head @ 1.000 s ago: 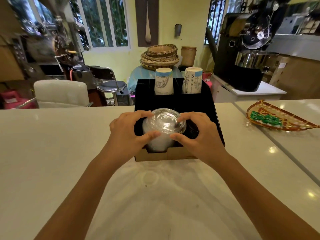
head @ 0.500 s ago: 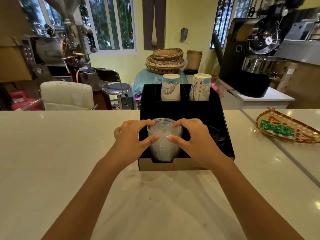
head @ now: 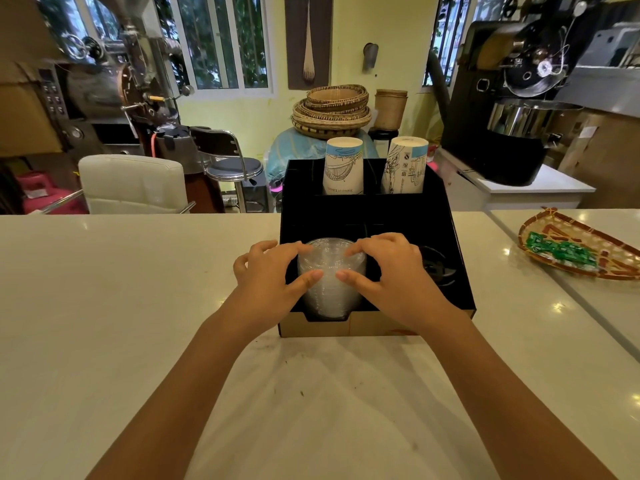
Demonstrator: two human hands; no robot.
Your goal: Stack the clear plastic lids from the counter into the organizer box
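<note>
A stack of clear plastic lids [head: 329, 292] sits in the front-left compartment of the black organizer box [head: 408, 220] on the white counter. My left hand [head: 266, 275] grips the stack from the left, thumb on its front. My right hand [head: 391, 271] grips it from the right, thumb meeting the other thumb. The lower part of the stack shows through the cut-out in the box's brown front wall [head: 377, 325]. Its top is partly covered by my fingers.
Two upside-down stacks of printed paper cups [head: 343, 166] [head: 405, 166] fill the box's rear slots. Black lids [head: 436, 268] lie in the front-right compartment. A woven tray with green packets [head: 575, 251] rests at the counter's right. A white chair [head: 133, 185] stands behind the counter.
The lid stack has gone down into the front-left compartment with both hands on it, and its top now sits about level with the box's upper surface.
</note>
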